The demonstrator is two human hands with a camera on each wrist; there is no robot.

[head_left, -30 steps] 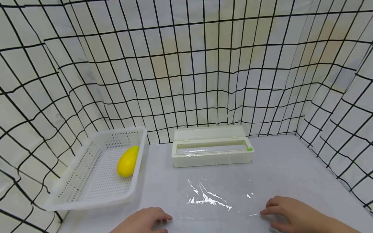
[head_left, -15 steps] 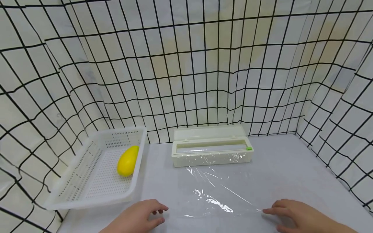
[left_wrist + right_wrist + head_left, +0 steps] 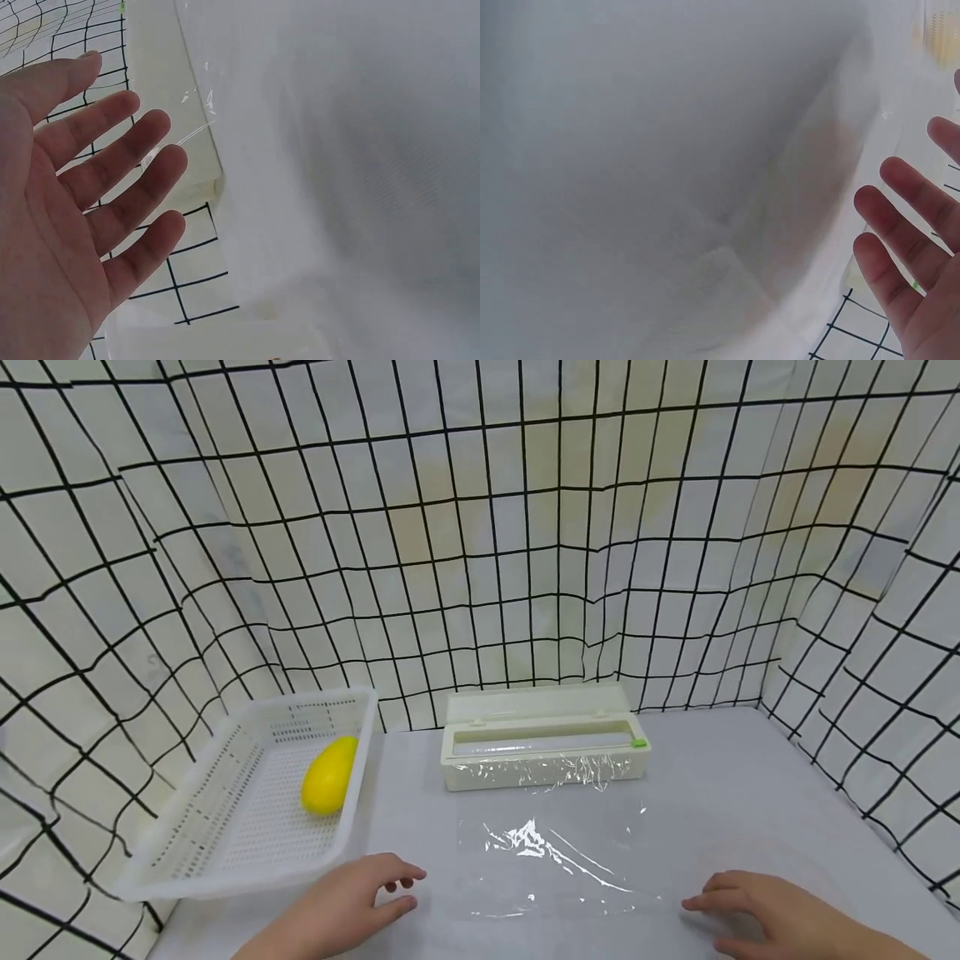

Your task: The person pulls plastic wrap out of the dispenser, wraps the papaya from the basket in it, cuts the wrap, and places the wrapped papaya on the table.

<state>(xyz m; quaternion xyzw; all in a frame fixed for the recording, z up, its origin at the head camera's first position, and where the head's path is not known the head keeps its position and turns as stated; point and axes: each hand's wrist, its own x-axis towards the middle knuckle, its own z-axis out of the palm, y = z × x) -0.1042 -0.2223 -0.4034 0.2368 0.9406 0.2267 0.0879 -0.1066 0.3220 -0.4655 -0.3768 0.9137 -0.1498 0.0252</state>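
Spread on the grey-white table point(image 3: 720, 777), just in front of the open wrap dispenser point(image 3: 536, 703) and over part of its front: clear cling film point(image 3: 551, 860). Likely to handle as nearly weightless, limp and clingy, quick to crease or tear if jerked. Best pinched lightly at the two near corners, then kept under even tension. In the left hand point(image 3: 341, 902), just left of the film, loosely spread, relaxed fingers with no hold on anything. In the right hand point(image 3: 776, 914), just beyond the opposite edge, likewise relaxed fingers, gripping nothing. Compared with half a second ago, no longer creased right up to the right hand; more wrinkled against the dispenser's front. Unmoved: yellow fruit point(image 3: 328, 777), inside the perforated basket point(image 3: 225, 885).
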